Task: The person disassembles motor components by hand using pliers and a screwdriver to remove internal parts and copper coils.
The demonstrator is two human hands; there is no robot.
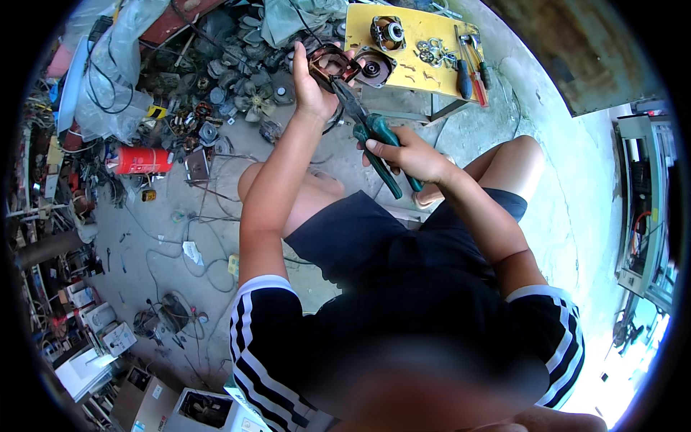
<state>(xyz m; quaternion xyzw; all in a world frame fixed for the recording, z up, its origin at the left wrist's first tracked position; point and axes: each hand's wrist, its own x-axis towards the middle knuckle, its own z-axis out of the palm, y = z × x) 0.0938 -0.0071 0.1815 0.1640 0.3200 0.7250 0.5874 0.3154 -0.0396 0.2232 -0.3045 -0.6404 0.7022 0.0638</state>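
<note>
In my left hand (314, 95) is a motor stator (332, 60) with copper windings, held up near the yellow bench's front left corner. The fingers wrap round its far side. My right hand (412, 154) grips green-handled pliers (372, 132), whose handles are spread somewhat apart. Their dark jaws reach up to the stator's near edge; whether they bite on a wire is too small to tell. Just right of the stator, a round motor end cover (374, 68) rests at the edge of the yellow bench (432, 21). Farther back on it stands a motor housing (389, 33) with a shaft.
Small metal parts (435, 52) and several screwdrivers (463, 78) lie on the bench's right part. A heap of old motor parts (245, 79) covers the floor at the far left, beside a red cylinder (142, 160). Cables (205, 270) trail across the floor.
</note>
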